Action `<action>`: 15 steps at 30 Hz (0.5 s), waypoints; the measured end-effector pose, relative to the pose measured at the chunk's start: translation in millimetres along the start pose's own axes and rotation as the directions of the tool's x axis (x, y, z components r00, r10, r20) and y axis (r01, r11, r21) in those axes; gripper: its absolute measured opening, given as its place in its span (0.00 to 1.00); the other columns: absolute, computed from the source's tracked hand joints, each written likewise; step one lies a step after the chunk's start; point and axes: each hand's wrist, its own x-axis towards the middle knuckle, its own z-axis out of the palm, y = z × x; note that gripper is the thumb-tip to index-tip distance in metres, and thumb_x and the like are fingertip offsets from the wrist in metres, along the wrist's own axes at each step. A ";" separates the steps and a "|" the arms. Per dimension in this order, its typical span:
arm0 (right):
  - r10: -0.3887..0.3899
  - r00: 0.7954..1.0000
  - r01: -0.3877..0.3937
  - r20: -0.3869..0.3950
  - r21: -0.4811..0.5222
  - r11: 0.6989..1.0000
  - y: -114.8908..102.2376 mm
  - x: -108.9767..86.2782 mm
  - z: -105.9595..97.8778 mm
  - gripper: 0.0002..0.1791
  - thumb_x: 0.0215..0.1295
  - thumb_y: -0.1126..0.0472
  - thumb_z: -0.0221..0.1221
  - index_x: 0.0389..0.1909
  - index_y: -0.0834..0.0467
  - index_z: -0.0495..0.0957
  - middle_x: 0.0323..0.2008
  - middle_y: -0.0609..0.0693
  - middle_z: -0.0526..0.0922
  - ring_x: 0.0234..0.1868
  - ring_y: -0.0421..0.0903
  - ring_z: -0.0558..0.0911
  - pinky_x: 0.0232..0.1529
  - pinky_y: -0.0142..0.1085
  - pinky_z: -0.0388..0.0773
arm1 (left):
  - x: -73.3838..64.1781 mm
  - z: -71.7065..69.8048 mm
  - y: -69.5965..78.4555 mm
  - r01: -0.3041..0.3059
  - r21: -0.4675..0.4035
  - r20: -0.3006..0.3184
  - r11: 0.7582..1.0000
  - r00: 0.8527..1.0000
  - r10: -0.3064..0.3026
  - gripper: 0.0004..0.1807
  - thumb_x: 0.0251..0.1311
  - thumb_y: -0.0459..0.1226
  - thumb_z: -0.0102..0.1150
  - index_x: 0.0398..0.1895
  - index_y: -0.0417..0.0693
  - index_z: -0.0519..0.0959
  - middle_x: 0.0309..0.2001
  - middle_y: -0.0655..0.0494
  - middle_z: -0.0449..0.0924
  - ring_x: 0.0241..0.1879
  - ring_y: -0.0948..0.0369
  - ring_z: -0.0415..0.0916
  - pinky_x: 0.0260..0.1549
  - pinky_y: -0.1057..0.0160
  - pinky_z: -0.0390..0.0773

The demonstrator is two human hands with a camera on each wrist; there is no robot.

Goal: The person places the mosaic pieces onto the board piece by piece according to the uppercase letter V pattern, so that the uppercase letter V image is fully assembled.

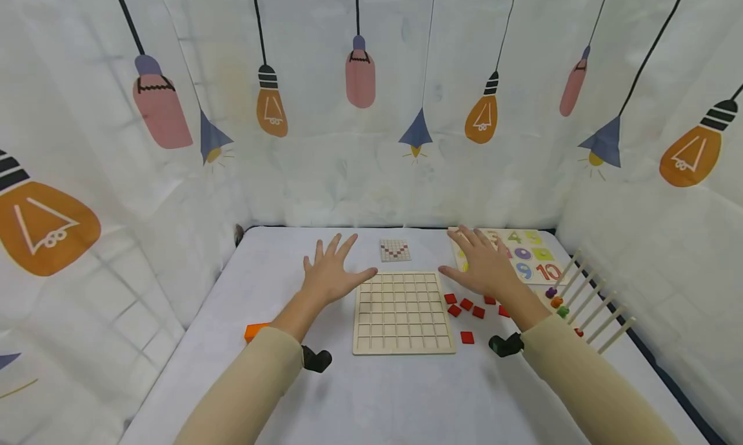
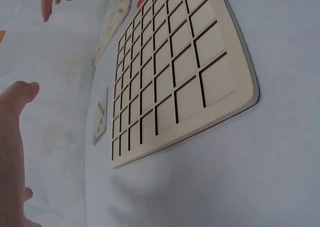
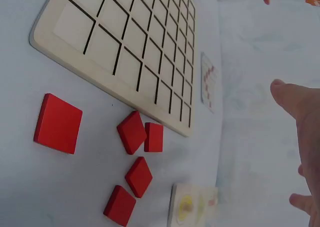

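Observation:
A wooden grid board (image 1: 404,313) with square recesses lies flat on the table, and no tiles sit in it. My left hand (image 1: 331,276) hovers past its left edge, fingers spread and holding nothing. Over the right side my right hand (image 1: 484,264) is raised the same way, also holding nothing. Several red square tiles (image 1: 467,337) lie loose to the right of the board; in the right wrist view a red tile (image 3: 58,123) rests apart from the others. Behind the board is a small pattern card (image 1: 395,250) with a red stepped design.
A number puzzle board (image 1: 548,255) lies at the back right, partly behind my right hand. Next to it stands a rack of wooden pegs (image 1: 600,316) with coloured beads. An orange block (image 1: 255,331) sits left, partly hidden by my left forearm. Printed white curtains surround the table.

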 end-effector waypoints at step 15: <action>0.036 0.999 -0.035 -0.003 0.200 0.979 5.4 -40.2 8.7 0.51 0.68 0.30 0.70 0.85 0.47 0.67 0.83 0.57 0.70 0.82 0.65 0.70 0.74 0.74 0.74 | -37.9 15.6 7.5 -0.104 -0.166 0.009 0.981 0.994 0.107 0.59 0.59 0.76 0.67 0.91 0.70 0.57 0.91 0.54 0.54 0.90 0.40 0.51 0.81 0.26 0.65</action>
